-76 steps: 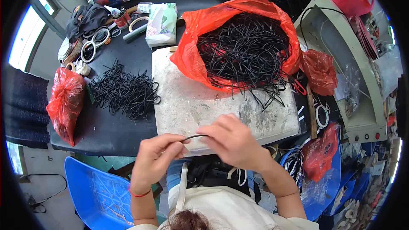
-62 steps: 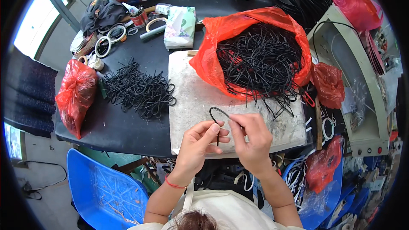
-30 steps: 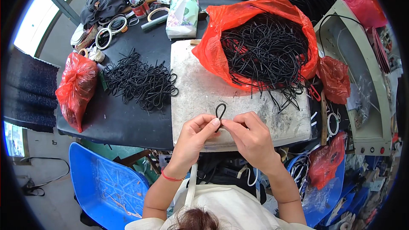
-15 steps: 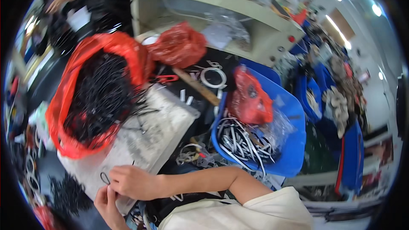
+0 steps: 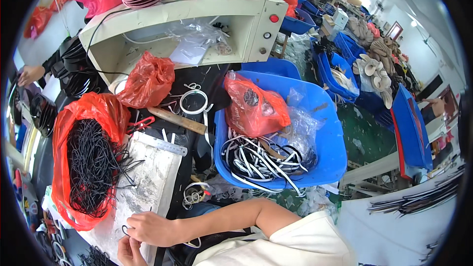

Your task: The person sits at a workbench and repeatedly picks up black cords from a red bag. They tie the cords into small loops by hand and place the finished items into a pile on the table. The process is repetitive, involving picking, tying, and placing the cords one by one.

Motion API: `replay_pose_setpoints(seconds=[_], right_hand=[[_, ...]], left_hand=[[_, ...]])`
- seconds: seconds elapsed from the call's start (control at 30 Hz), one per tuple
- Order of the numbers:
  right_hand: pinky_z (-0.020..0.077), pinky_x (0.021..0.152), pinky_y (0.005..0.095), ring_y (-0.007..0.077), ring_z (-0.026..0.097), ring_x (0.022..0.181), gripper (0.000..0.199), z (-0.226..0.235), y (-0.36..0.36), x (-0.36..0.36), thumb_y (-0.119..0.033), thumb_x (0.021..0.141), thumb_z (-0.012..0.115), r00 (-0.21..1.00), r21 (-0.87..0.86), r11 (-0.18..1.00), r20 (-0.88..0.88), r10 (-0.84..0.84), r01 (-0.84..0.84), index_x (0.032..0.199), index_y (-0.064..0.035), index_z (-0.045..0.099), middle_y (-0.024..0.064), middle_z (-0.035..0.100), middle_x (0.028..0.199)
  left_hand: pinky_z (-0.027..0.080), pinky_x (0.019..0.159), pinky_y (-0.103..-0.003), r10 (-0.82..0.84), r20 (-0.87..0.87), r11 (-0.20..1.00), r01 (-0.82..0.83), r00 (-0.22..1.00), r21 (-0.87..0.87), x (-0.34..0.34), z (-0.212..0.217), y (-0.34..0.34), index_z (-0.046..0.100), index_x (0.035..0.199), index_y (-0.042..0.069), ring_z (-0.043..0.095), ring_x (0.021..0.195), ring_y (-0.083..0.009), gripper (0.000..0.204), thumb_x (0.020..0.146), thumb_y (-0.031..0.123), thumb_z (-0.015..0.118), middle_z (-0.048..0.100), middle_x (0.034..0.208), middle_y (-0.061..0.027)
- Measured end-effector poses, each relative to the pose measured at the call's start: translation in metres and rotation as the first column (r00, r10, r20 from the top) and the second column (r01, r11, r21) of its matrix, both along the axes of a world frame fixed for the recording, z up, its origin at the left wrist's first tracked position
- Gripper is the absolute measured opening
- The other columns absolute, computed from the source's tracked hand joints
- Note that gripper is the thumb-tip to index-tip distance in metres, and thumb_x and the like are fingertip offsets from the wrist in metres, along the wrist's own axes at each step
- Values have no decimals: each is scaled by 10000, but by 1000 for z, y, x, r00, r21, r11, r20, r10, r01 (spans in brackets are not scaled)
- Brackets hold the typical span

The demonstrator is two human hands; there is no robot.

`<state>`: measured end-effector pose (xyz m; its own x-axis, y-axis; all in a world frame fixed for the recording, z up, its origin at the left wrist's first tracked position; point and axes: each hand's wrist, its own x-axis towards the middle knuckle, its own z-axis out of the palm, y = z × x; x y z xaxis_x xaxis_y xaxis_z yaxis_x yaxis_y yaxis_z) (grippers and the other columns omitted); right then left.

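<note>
A thin black cord bends into a small loop beside my fingertips, low in the picture. My right hand is closed in a pinch on it, its forearm reaching in from the right. Just below, my left hand pinches close to the same loop, thumb and fingers together. The cord's remainder is hidden in my fingers. Both hands are over the near end of a worn white board. Beyond them, on the left, a red plastic bag stands open, full of black cords, some spilling onto the board.
A steel ruler lies across the board's far end, near a wooden stick and a white tape roll. A blue tub at right holds black and white strips and a red bag. Behind stands a cream machine housing.
My view has swung to the right and risen, showing more of the room and the machine housing. Both hands stay together at the cord loop, holding much the same pose.
</note>
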<state>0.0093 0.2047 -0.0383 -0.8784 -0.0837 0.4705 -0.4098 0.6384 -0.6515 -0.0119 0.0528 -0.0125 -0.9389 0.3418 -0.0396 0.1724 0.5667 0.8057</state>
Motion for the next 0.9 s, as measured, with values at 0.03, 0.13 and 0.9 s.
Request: replay_pose_setpoints(seconds=[0.03,0.13,0.9], right_hand=[[450,709,340,237,552,799,115,3,1,-4,-154,680,596,999,-41,998,-2,49,-49,657,-43,575,94,532,755],[402,695,395,262,553,767,193,19,65,-17,-214,676,635,935,54,995,-348,-60,84,752,-53,562,88,545,736],[407,761,390,303,549,820,211,43,94,-33,-204,795,594,956,-25,987,-255,146,-157,881,-11,576,120,568,821]], left_hand=[[456,667,-268,19,-73,999,-21,997,-28,1,2,-5,613,918,-40,571,698,-150,285,892,231,525,623,776,-89],[460,672,-287,65,-148,997,-71,987,-33,2,22,9,613,924,-36,591,721,-170,292,904,232,496,636,792,-112],[453,660,-240,-36,-10,980,37,999,195,-4,33,30,596,879,-39,571,717,-129,206,887,154,526,612,765,-65]])
